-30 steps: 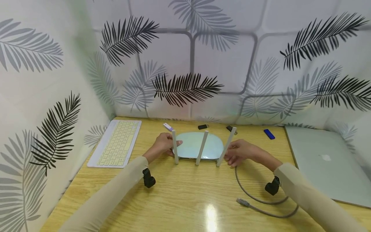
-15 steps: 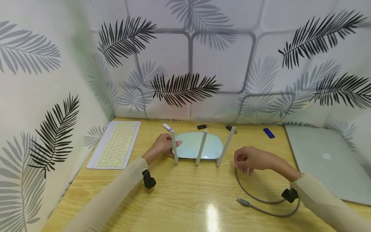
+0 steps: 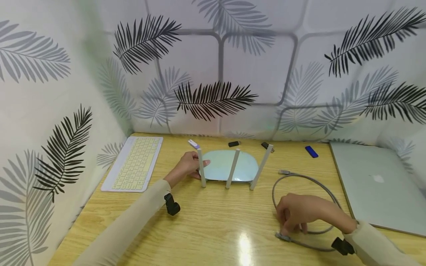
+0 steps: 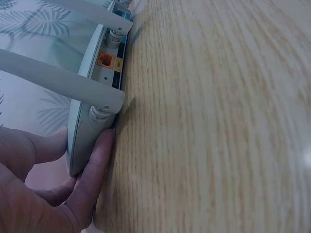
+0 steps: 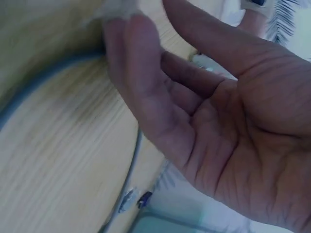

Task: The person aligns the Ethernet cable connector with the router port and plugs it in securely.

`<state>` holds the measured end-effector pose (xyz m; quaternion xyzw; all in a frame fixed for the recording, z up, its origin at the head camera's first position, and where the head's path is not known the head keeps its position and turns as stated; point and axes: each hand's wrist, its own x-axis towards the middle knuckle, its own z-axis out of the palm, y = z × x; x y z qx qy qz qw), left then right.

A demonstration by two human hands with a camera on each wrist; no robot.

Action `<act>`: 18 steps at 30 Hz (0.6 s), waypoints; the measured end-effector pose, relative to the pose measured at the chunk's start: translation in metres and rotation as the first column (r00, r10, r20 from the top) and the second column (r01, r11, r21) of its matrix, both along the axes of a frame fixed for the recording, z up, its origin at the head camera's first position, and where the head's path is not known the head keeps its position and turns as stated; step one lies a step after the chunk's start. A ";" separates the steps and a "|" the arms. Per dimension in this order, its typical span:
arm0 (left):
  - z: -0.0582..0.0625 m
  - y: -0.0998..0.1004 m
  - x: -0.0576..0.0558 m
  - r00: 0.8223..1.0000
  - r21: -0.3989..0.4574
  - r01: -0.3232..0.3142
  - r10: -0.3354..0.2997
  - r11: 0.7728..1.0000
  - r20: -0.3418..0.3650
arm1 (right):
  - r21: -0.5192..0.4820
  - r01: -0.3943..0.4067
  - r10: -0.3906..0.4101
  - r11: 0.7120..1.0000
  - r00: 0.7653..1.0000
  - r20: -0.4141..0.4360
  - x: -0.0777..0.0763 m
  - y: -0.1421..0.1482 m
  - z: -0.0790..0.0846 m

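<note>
My left hand holds the left end of a white router with three antennas; in the left wrist view the thumb is on its top face and fingers are beneath. An orange port shows on the router's rear edge. My right hand is bent down over a grey network cable at the right. Its fingertips are right at the near plug, with the thumb apart from the fingers in the blurred right wrist view. The cable's other plug lies farther back on the table.
A white keyboard lies at the left, a silver laptop at the right. Along the back are a purple-white USB stick, two black ones, including this stick, and a blue one. A patterned cloth hangs behind.
My right hand has left the router's right side and come nearer and rightward to the cable's near plug. The far plug now shows on the table. My left hand stays on the router.
</note>
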<state>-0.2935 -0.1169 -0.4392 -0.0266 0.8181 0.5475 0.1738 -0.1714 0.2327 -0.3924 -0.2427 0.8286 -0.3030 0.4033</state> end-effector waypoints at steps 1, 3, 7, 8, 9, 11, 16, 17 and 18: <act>0.000 0.000 0.000 1.000 0.002 0.001 -0.001 1.000 -0.002 | 0.004 0.003 -0.003 1.000 1.000 -0.008 0.002 0.000 0.001; 0.000 0.000 0.000 1.000 0.006 0.004 -0.003 1.000 -0.003 | 0.025 0.001 -0.001 1.000 1.000 -0.019 0.005 -0.001 0.004; 0.001 0.000 0.000 1.000 0.013 0.003 -0.003 1.000 0.001 | 0.064 0.005 -0.007 0.998 1.000 0.028 0.010 -0.001 0.004; 0.001 0.000 0.000 1.000 0.012 0.002 -0.002 1.000 0.003 | 0.069 0.004 -0.007 0.998 0.999 0.034 0.011 -0.002 0.003; 0.001 0.000 0.000 1.000 0.012 0.001 -0.002 1.000 0.003 | 0.072 0.004 -0.006 0.997 0.999 0.032 0.013 -0.002 0.000; 0.000 0.000 0.000 1.000 0.013 0.002 -0.002 1.000 0.003 | 0.053 -0.002 0.002 0.999 1.000 -0.010 0.015 -0.004 -0.005; -0.001 0.000 -0.001 1.000 0.013 -0.001 0.001 1.000 0.006 | -0.047 -0.012 0.005 0.999 0.989 -0.148 0.007 -0.005 -0.017; -0.002 0.000 -0.001 1.000 0.013 -0.002 0.002 1.000 0.010 | -0.070 -0.002 -0.009 0.998 0.988 -0.156 0.004 -0.005 -0.019; -0.002 0.000 -0.001 1.000 0.010 -0.003 0.003 1.000 0.012 | -0.097 0.007 -0.022 0.995 0.987 -0.157 0.001 -0.004 -0.021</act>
